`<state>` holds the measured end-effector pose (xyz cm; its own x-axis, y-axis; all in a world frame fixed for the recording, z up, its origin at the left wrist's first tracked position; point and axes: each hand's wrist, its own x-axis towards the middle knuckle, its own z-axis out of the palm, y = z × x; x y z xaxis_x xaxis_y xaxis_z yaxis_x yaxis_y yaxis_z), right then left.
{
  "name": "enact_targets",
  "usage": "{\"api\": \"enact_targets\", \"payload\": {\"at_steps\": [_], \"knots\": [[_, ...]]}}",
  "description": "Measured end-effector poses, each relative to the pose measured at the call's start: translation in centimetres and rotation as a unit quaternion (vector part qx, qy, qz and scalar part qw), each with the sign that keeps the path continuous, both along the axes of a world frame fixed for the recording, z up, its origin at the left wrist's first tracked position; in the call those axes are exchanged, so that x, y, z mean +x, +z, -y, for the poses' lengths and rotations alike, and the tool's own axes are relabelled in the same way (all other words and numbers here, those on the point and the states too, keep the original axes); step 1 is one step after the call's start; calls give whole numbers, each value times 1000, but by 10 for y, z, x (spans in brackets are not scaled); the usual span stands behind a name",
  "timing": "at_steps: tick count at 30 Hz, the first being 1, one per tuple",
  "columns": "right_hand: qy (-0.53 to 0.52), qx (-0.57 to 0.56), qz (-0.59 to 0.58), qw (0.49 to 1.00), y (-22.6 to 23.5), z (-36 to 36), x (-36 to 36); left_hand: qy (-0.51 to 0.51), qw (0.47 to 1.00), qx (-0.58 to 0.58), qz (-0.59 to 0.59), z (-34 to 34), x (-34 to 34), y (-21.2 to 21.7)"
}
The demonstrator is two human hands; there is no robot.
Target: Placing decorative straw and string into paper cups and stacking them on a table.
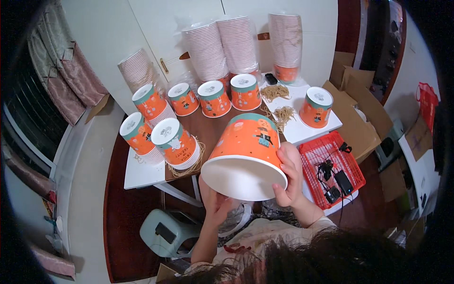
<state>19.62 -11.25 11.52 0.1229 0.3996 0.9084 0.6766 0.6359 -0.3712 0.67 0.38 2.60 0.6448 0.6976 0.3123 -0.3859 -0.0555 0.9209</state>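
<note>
In front of me I hold a large orange paper bucket (248, 142), tilted with its white inside facing me and its teal base band pointing away. My right hand (291, 177) grips its right side, thumb at the rim and fingers along the outer wall. At the lower left of the rim, my left hand (215, 203) holds the bucket, its fingers partly hidden behind it. Upside-down orange buckets stand on the table beyond, among them a nested stack (176, 144) to the left and one bucket (316, 108) at the right.
Tall white-rimmed bucket stacks in clear plastic (239, 45) stand at the back. Bundles of tan string (275, 93) lie on the table (326, 124). A red basket (357, 177) with black adapters and cables sits at the right, near cardboard boxes (350, 113). A pale green stool (158, 236) stands lower left.
</note>
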Motion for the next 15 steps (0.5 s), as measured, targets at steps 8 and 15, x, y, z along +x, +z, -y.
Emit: {"api": "enact_targets", "payload": {"at_steps": [8, 15], "knots": [[30, -163, -342, 925, 27, -8, -3, 86, 995, 50, -3, 12, -1, 47], [115, -236, -257, 930, -9, -13, 18, 151, 981, 122, -18, 18, -8, 56]]}}
